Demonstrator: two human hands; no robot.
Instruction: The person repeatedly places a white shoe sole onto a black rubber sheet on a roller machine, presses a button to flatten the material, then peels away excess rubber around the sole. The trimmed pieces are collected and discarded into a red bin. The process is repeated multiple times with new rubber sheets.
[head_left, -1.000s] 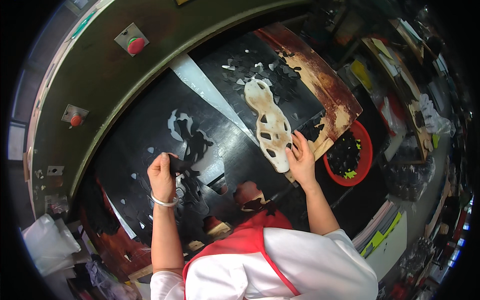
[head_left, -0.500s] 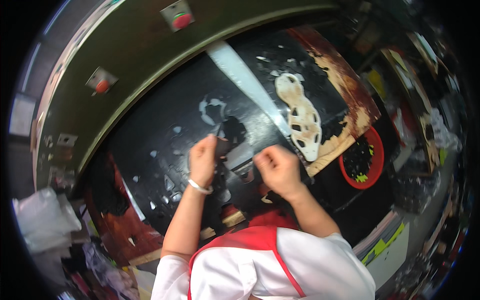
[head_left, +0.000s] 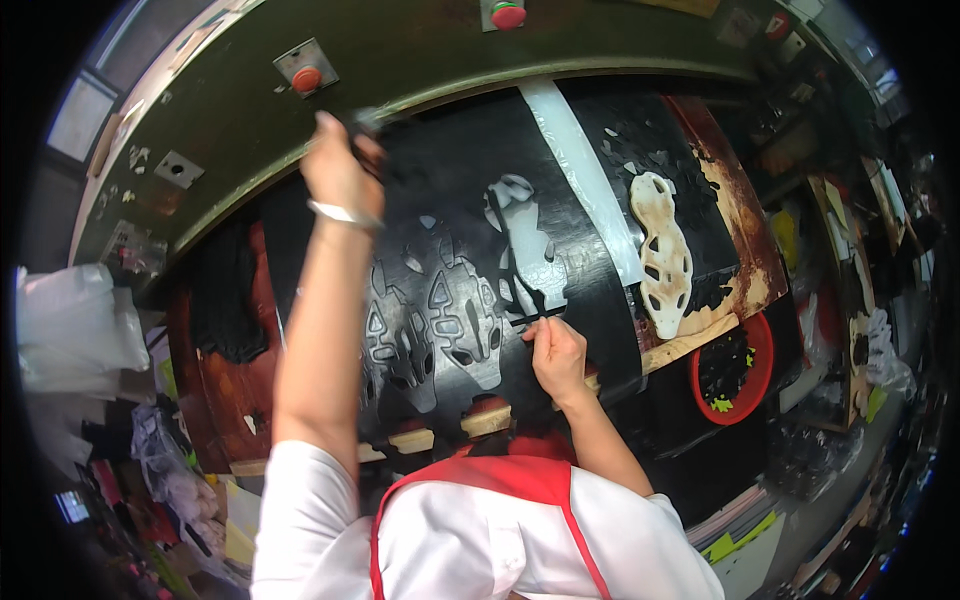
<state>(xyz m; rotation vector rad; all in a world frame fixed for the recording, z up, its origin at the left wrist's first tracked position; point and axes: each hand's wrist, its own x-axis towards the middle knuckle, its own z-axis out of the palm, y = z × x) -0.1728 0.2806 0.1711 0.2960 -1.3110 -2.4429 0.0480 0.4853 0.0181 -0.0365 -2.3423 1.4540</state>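
Note:
My left hand (head_left: 342,172) is raised over the far left of the black work surface (head_left: 455,150). Its fingers are curled beside a blurred dark piece that I cannot make out. My right hand (head_left: 557,355) pinches a thin black strip (head_left: 542,317) at the near edge of a pale grey, shiny shape (head_left: 536,240) with cut-out gaps. Left of that shape lie two dark, sole-like outlines, one with several openings (head_left: 466,325) and another (head_left: 398,345) partly behind my left forearm. To the right rests an off-white, sole-shaped plate with holes (head_left: 655,215).
A pale band (head_left: 575,165) crosses the surface. Black scraps (head_left: 645,155) lie beyond the off-white plate. At right stands a red bowl (head_left: 766,365) holding dark and yellow-green bits. A green machine beam (head_left: 420,65) with red buttons (head_left: 306,79) bounds the far side. Wooden blocks (head_left: 486,420) line the near edge.
My left hand has swung far and left from beside my right hand. My right hand has shifted slightly nearer. The view has moved left, and the sole-like outlines now show on the surface.

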